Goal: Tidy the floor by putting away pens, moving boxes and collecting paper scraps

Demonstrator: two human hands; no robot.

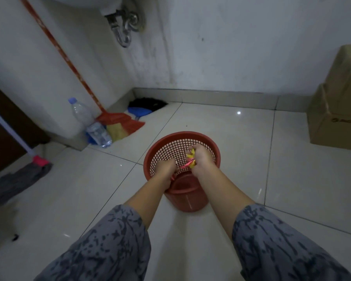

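Paper scraps (191, 159) are gripped by the right hand (201, 159) over the red basket (164, 148), the left hand (166, 169) curled beside, its hold unclear, with cardboard boxes (336, 116) stacked well to the basket's right.

Left hand (166, 169) fingers hidden inside basket (162, 145).

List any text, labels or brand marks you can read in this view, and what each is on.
None can be read.
Lower cardboard box: a dark printed mark with a round logo on its front, too blurred to read.
Upper cardboard box: a mark cut off by the frame edge, unreadable.
Lying water bottle: a label, too small and blurred to read.
Red basket, right hand, left hand: no text seen.
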